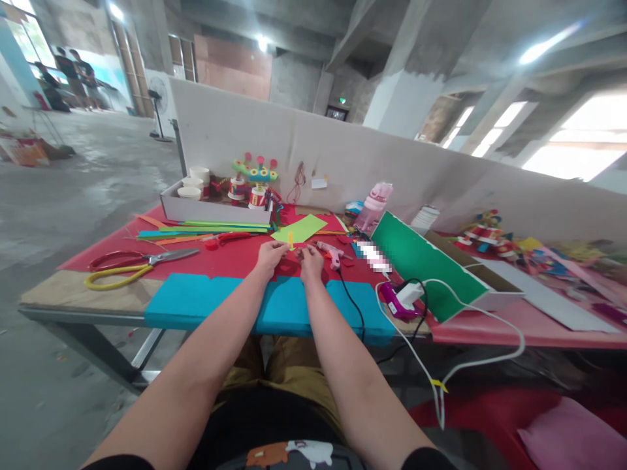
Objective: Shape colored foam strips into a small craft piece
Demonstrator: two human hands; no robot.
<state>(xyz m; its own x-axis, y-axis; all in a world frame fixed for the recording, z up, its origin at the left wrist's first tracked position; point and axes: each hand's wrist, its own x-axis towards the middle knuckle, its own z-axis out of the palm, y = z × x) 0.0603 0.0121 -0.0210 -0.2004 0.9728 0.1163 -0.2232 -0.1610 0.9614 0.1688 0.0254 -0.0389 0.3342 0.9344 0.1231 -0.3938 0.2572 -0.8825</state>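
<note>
Both hands are close together over the red table cover [235, 258]. My left hand [271, 258] is closed in a pinch at a small yellow piece [290, 240] that stands up between the hands. My right hand [310, 262] has its fingers drawn together just right of that piece; what they hold, if anything, is too small to name. Behind the hands lies a light green paper sheet [306, 226]. A pink glue gun [332, 254] rests right beside my right hand. Blue paper [196, 297] covers the table's front edge under my wrists.
Large scissors [122, 274] and red-handled pliers [230, 239] lie on the left. A white box [215, 210] holds cups and paper models. On the right are a purple power strip [396, 305], a white cable [490, 359], a green panel [426, 264] and a pink bottle [375, 205].
</note>
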